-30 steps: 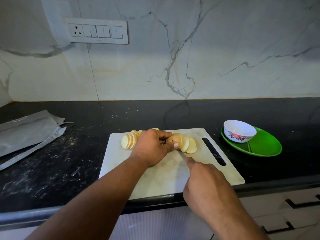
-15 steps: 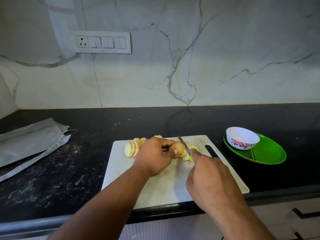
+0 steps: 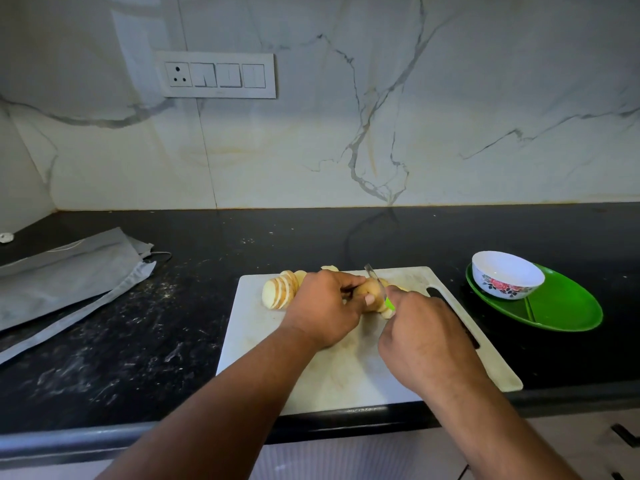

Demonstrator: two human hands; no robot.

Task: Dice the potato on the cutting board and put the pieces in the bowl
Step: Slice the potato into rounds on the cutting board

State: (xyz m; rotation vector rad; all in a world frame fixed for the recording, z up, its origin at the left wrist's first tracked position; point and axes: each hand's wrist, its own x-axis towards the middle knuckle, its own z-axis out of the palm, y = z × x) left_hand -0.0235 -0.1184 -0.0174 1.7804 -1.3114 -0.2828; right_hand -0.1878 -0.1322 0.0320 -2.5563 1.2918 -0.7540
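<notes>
Black stone counter (image 3: 145,341) runs under a white marble wall, with a switch panel (image 3: 216,75) at 11 o'clock. On the white cutting board (image 3: 332,375), the left hand (image 3: 323,308) curls its fingers over the uncut potato piece (image 3: 367,292), pinning it down. Directly at its 3 o'clock, the right hand (image 3: 420,339) grips a green-handled knife (image 3: 377,284), whose blade sits on the potato. A fan of potato slices (image 3: 278,293) leans at the left hand's 9 o'clock. The white floral bowl (image 3: 507,274) rests on a green tray (image 3: 568,306) at 3 o'clock off the board. Grey cloth (image 3: 62,278) lies at 9 o'clock.
</notes>
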